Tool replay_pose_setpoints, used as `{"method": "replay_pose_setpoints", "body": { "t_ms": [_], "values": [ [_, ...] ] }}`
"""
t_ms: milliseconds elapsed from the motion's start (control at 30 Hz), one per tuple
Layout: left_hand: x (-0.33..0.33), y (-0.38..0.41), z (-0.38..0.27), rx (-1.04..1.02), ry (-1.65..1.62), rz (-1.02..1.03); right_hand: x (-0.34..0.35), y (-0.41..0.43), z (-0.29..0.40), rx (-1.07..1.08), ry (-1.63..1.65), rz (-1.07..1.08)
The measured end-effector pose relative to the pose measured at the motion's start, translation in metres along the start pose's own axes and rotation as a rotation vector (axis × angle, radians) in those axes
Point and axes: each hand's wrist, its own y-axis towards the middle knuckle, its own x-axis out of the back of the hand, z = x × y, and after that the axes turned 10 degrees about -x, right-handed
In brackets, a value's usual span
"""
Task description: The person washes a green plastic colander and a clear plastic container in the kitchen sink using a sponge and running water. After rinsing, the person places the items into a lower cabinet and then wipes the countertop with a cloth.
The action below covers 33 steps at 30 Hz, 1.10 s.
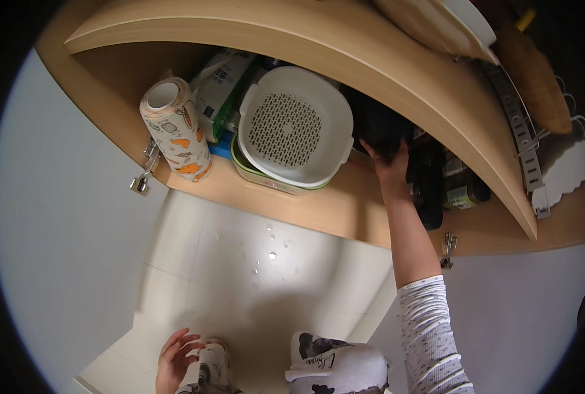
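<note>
My right hand (393, 170) reaches into a wooden cabinet, its thumb and a finger on either side of a dark object (383, 120). Deep shade hides the other fingertips and the object's exact kind. To the left of that hand, a white plastic colander (290, 128) with a slotted base rests tilted in a green-rimmed basin (272, 183). My left hand (176, 352) hangs low near my leg, empty, with loosely curled fingers apart.
A printed paper roll (179, 133) stands upright at the shelf's left, beside a green-and-white package (223, 93). Dark bottles or jars (460, 182) stand at the right. Cabinet doors (65, 187) hang open on both sides. Wet spots (272, 255) dot the tiled floor.
</note>
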Motion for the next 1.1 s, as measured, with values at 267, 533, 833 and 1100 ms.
{"method": "replay_pose_setpoints", "body": {
  "t_ms": [267,533,833,1100],
  "values": [
    [0.07,-0.04,0.022,-0.116,-0.06,-0.225,0.027,0.054,-0.016,0.047,0.002,-0.052],
    [0.069,-0.033,0.044,-0.069,-0.138,-0.318,0.042,0.066,-0.003,0.013,-0.049,-0.14],
    [0.066,-0.018,0.017,-0.153,-0.15,-0.128,-0.002,0.044,0.011,-0.095,-0.506,-0.487],
    [-0.072,-0.097,-0.184,-0.597,0.485,0.294,-0.027,-0.101,0.002,-0.217,-0.46,-0.66]
  ]
}}
